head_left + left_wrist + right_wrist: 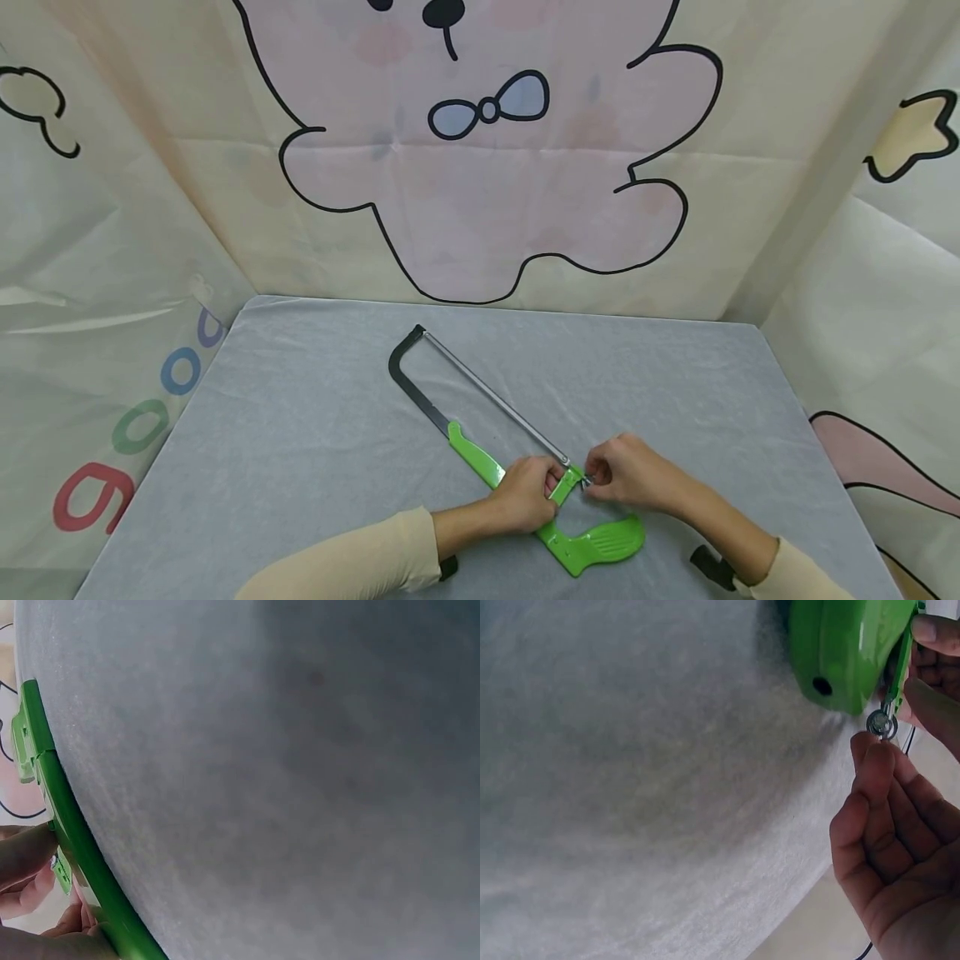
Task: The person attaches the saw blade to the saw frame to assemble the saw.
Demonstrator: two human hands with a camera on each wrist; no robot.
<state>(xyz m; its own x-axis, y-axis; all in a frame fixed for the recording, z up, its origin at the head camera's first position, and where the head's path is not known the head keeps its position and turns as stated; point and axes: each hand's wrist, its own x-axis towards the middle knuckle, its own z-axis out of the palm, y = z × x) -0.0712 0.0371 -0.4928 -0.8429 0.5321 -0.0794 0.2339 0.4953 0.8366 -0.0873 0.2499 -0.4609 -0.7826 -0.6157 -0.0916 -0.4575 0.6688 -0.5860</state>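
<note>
A hacksaw (480, 462) with a bright green handle, a dark curved front frame and a silver bar-like blade side lies slantwise on the grey cloth. My left hand (527, 497) grips the green frame close to the blade's rear end, its fingers around the green part. At that same end, my right hand (630, 472) pinches a small metal wing nut (882, 724) with its fingertips. The green grip (607, 540) points toward the right, below both hands. In the left wrist view the green frame (86, 847) runs along the left edge, partly covered by fingers.
Grey cloth (300, 417) covers the table. A printed fabric backdrop (495, 208) rises behind its far edge, and similar fabric walls (885, 317) stand on both sides. Dark bands with black camera parts (712, 568) sit at the wrists.
</note>
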